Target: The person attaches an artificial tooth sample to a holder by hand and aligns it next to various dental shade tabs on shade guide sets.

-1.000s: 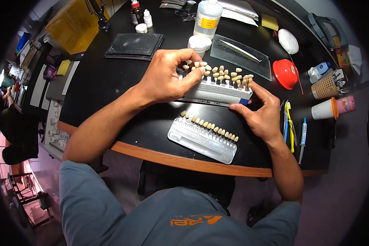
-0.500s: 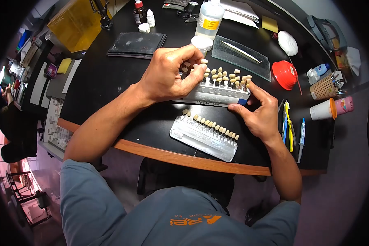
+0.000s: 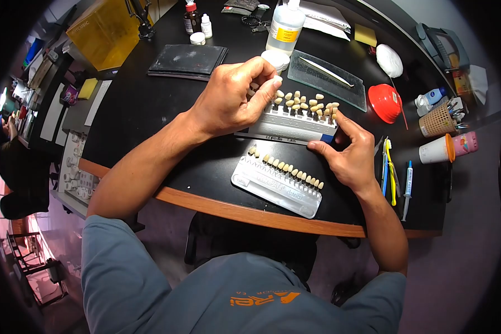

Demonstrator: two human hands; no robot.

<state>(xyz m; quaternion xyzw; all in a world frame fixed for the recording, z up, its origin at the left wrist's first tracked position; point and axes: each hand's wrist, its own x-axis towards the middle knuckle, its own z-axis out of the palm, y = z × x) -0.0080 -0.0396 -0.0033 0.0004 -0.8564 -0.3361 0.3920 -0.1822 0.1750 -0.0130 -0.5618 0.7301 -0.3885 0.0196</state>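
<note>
My left hand is closed in a pinch above the left part of a dental shade guide. A pale tooth-shaped shade tab shows between its thumb and index finger. Several cream shade tabs stand in rows along the guide's top, the leftmost ones partly hidden by this hand. At the guide's blue right end, my right hand grips it between thumb and fingers. Closer to me, a second, silvery shade guide lies flat with a row of tooth tabs along its far edge.
Behind the hands are a glass slab with a white instrument, a clear bottle and white jars. A red bowl, brushes and a syringe are at right. A black case lies left.
My left thumb and index finger have closed further over the shade tab, which shows less now. The right hand keeps its grip on the guide. The view has shifted slightly.
</note>
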